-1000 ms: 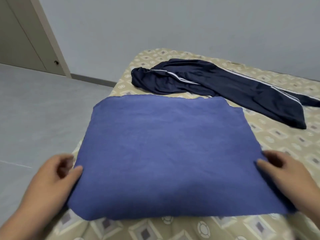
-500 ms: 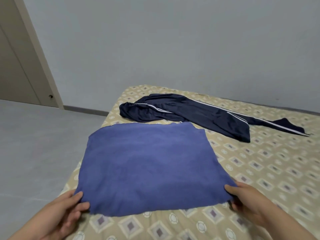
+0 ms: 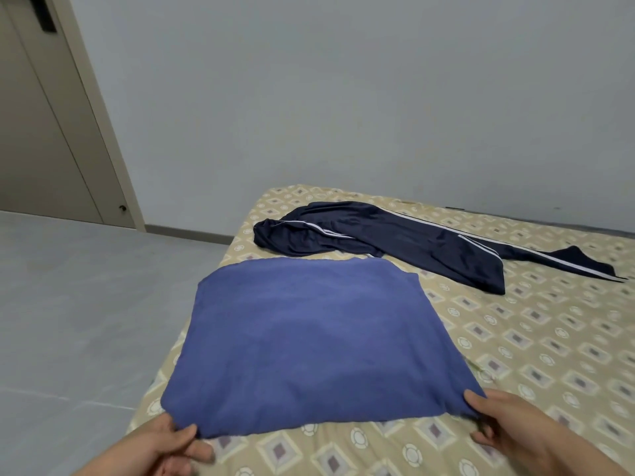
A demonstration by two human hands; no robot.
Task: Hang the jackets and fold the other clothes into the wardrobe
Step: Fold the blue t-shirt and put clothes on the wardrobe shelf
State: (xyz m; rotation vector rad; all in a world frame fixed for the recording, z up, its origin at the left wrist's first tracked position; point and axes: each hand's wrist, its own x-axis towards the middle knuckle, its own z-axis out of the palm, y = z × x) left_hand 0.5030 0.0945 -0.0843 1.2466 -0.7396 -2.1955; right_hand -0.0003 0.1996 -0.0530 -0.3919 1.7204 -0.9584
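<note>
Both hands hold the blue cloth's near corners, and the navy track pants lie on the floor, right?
No: the head view shows the navy track pants on the bed, beyond the blue cloth. The left hand and right hand do hold its near corners.

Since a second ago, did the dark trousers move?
No. The trousers still lie at the bed's far left corner, just beyond the blue cloth. Only the camera view shifted.
</note>
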